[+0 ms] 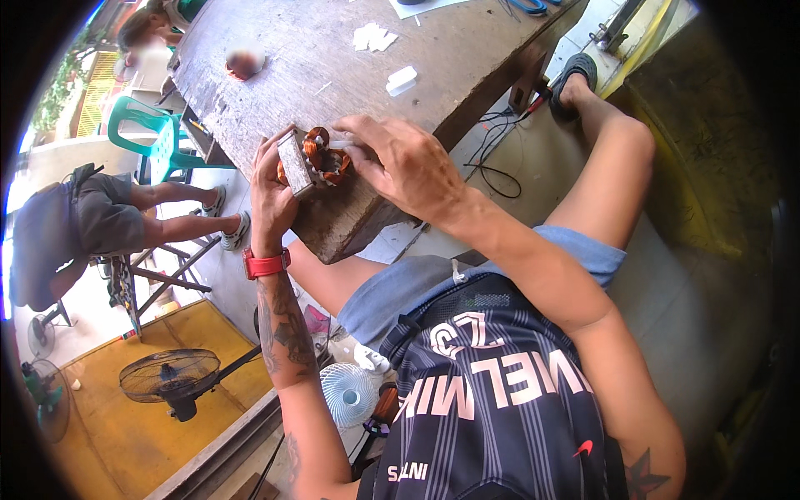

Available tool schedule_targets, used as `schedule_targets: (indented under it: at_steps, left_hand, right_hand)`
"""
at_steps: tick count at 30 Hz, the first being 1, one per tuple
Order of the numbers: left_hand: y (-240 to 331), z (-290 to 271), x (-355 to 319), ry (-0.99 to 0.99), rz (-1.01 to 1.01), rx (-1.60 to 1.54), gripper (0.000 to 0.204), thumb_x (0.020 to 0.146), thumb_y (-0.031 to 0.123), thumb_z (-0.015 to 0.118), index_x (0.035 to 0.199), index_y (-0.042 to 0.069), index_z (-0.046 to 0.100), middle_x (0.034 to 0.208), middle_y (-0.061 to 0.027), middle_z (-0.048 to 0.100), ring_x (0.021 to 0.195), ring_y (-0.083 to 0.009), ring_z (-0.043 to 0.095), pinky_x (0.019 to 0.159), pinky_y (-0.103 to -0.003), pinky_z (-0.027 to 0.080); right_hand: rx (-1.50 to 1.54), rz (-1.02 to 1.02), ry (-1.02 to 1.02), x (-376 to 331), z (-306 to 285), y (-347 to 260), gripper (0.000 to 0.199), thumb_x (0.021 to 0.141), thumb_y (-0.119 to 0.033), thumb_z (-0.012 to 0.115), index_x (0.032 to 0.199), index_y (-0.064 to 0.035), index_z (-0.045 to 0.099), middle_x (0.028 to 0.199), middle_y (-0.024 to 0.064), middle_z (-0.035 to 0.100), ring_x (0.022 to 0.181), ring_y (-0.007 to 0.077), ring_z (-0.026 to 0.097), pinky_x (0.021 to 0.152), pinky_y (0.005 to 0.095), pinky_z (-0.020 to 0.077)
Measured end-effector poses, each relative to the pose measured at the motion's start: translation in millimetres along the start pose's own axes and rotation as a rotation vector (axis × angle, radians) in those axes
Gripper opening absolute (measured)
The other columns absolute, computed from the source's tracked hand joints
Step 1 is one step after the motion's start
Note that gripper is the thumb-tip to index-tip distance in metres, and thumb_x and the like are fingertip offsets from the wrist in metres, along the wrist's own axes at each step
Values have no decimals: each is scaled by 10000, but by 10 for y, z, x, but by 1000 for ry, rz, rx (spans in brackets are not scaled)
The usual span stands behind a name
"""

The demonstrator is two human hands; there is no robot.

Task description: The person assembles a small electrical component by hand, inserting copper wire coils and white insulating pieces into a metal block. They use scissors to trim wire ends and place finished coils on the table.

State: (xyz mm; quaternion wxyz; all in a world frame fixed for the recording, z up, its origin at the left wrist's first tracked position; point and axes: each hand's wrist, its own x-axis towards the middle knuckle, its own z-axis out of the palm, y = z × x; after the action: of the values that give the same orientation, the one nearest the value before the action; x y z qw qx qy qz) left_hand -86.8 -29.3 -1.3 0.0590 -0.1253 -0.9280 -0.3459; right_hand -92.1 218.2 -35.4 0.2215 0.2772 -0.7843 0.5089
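Observation:
At the near corner of the wooden table, my left hand point(271, 179) grips a motor stator point(295, 163), a squarish grey metal core with loops of copper wire. The copper coils point(316, 143) stick out of the side facing my right hand point(408, 162). That hand is closed in a pinch on a small whitish strip point(342, 145) against the coils. Its fingertips are right beside the windings, and the strip's far end is hidden among them.
On the wooden table point(275, 96) are white paper pieces point(374, 37), a folded white piece point(402, 81) and a blurred roundish thing point(243, 65). A green chair point(142, 125), a person in grey shorts point(108, 212) and a fan point(171, 379) are left. Cables point(492, 154) lie right.

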Motion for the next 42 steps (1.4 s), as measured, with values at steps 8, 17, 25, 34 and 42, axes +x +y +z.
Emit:
schedule_targets:
  at_steps: [8, 17, 25, 34, 42]
  left_hand:
    - [-30, -14, -2, 17, 57, 61, 428, 837, 230, 795, 1224, 50, 764, 1437, -161, 660, 1367, -341, 550, 1199, -474, 368]
    - [1, -17, -8, 15, 63, 51, 433, 822, 226, 792, 1220, 57, 765, 1427, -160, 671, 1379, -341, 565, 1274, -516, 270]
    - [-13, -13, -15, -3, 46, 20, 447, 816, 239, 792, 1223, 56, 764, 1416, -158, 678, 1380, -332, 572, 1298, -530, 227]
    - [17, 1, -11, 48, 82, 79, 442, 818, 250, 800, 1217, 64, 767, 1385, -151, 696, 1367, -329, 584, 1289, -542, 247]
    - [20, -15, -2, 13, 95, 68, 433, 813, 233, 775, 1212, 66, 767, 1374, -149, 701, 1373, -316, 584, 1293, -560, 225]
  right_hand:
    - [-100, -37, -5, 11, 34, 20, 264, 889, -186, 798, 1118, -62, 753, 1001, 108, 744, 1005, 278, 689, 930, 396, 536]
    - [-41, 78, -65, 172, -21, -54, 247, 882, -135, 785, 1111, -45, 765, 970, 139, 747, 927, 315, 690, 883, 426, 552]
    - [51, 151, -88, 142, -108, -42, 232, 901, -118, 770, 1120, -44, 788, 1041, 140, 756, 1001, 340, 689, 925, 442, 544]
    - [-54, -2, -42, 26, -83, -51, 229, 914, -135, 774, 1137, -82, 769, 1044, 111, 756, 1003, 319, 678, 953, 450, 512]
    - [-71, 20, -135, 258, -33, -57, 177, 896, -137, 755, 1064, -81, 756, 959, 108, 721, 967, 325, 667, 915, 452, 515]
